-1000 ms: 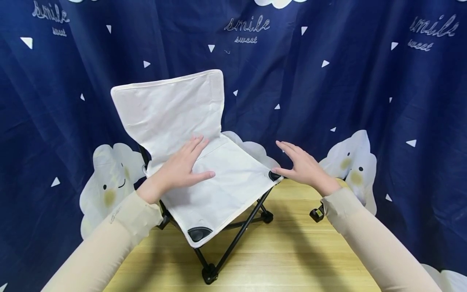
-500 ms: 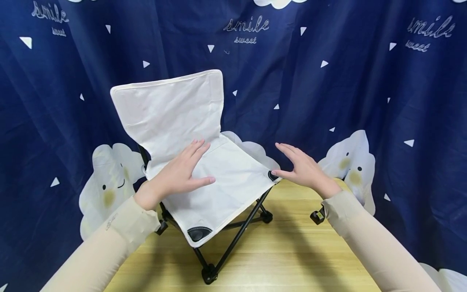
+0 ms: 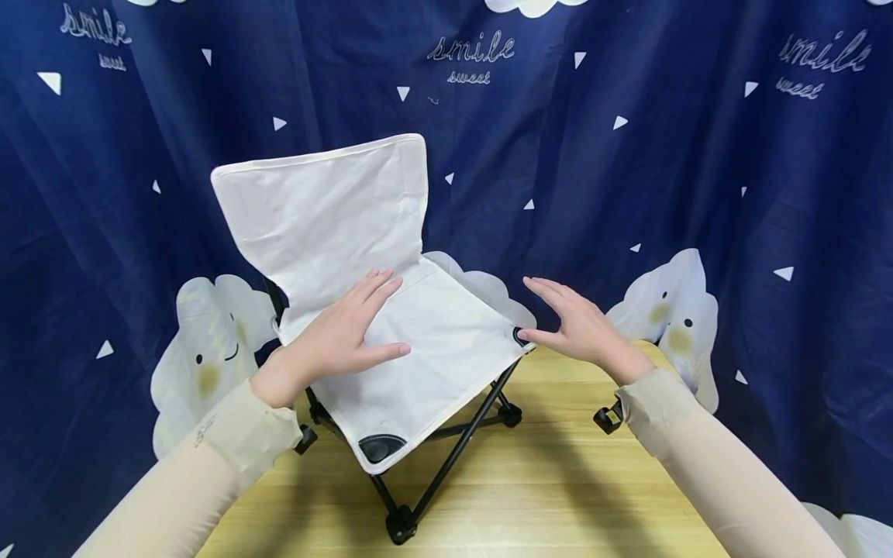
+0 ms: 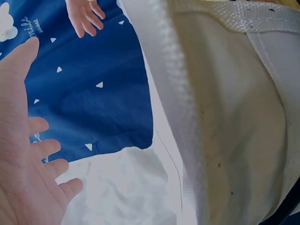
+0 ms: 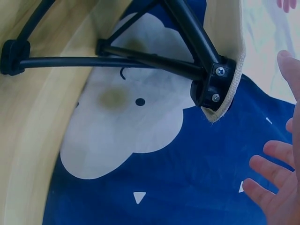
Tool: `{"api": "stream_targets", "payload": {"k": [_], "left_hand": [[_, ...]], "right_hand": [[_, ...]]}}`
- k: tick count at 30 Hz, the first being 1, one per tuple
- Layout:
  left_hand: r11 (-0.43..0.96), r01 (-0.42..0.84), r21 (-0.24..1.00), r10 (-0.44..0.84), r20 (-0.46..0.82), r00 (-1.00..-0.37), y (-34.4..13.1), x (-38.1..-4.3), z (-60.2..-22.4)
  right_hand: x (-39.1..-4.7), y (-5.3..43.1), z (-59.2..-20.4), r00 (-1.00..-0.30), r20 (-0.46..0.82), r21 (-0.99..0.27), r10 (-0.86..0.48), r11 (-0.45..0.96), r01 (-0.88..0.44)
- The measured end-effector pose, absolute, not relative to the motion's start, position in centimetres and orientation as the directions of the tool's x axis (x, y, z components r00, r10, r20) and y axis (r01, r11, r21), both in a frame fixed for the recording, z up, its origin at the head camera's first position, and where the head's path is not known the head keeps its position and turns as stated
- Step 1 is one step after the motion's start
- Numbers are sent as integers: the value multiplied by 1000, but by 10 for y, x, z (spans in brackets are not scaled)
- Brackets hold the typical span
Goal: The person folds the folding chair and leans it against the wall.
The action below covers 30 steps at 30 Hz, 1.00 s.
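A folding chair with white fabric (image 3: 432, 341) and thin black legs (image 3: 463, 446) stands unfolded, its backrest (image 3: 328, 205) at the far left. My left hand (image 3: 335, 333) is held over the seat's left part, fingers straight and thumb spread toward the right. Beside the seat's right corner hovers my right hand (image 3: 575, 322), its thumb overlapping the black corner patch in the head view. Neither hand holds anything. From the left wrist, the open palm (image 4: 28, 159) shows next to the seat's edge. The right wrist view has the chair's black corner joint (image 5: 213, 82) left of the fingers (image 5: 272, 171).
The chair stands on a light wood-grain tabletop (image 3: 530, 496). Behind it hangs a dark blue curtain (image 3: 628, 178) printed with white triangles and smiling clouds. A small black device (image 3: 608, 419) sits under the right wrist, and another black device (image 3: 305, 439) by the left wrist.
Both hands have sunk very slightly, the left also drifting a touch toward the lower left. The chair has stayed in place.
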<state>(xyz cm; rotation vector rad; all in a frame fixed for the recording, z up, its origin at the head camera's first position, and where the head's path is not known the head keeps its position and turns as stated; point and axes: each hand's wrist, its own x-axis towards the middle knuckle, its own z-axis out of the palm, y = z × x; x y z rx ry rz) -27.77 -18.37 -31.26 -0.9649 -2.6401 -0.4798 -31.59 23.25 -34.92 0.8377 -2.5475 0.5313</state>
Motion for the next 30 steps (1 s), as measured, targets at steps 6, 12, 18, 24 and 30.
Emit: {"api": "stream_targets", "payload": {"k": [6, 12, 18, 24, 30], "left_hand": [[709, 675, 205, 573, 390, -721, -185, -275, -312], [695, 688, 209, 584, 393, -710, -187, -271, -313], [687, 698, 202, 592, 402, -699, -189, -270, -316], [658, 724, 208, 604, 429, -672, -190, -265, -319], [641, 745, 187, 621, 444, -646, -190, -262, -323]], "right_hand": [[-313, 233, -349, -732, 489, -231, -474, 739, -633], [-310, 233, -350, -726, 490, -245, -483, 723, -646], [-307, 233, -350, -729, 478, -258, -490, 714, -650], [-305, 233, -351, -730, 475, -265, -492, 711, -651], [-305, 235, -355, -725, 480, -265, -495, 706, -657]]}}
